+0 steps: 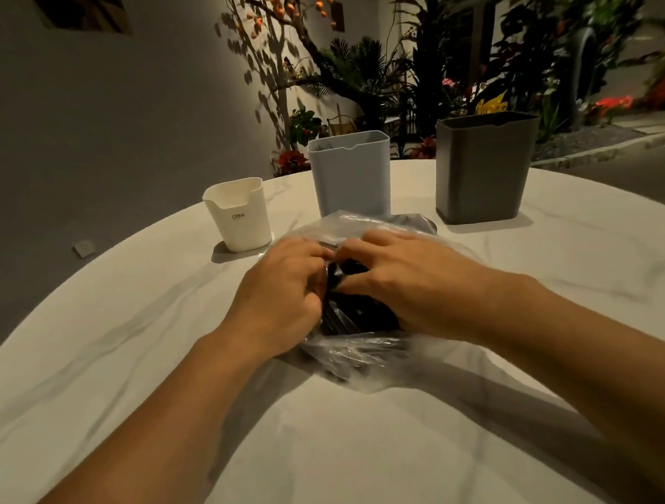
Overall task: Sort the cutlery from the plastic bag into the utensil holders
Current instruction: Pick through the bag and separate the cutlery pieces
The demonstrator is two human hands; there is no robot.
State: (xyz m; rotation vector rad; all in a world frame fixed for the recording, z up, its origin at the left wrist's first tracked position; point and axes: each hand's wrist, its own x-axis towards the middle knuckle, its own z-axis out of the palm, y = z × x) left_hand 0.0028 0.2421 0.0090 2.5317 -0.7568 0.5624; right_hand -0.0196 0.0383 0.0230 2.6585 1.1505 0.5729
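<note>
A clear plastic bag [368, 356] full of black cutlery [356, 314] lies in the middle of the white table [134, 342]. My left hand [282, 290] grips the bag's left side, its fingers curled into the plastic. My right hand [406, 282] rests on the bag's right side, with the fingertips pinching the plastic beside the left hand. Behind the bag stand three holders: a small white one [239, 216] at the left, a taller light blue one [351, 172] in the middle, and a dark grey one [483, 166] at the right.
The round table's far edge runs just behind the holders. Beyond it are a grey wall at the left and plants with orange and red flowers [467, 56] at the right. Bare tabletop lies in front of the bag.
</note>
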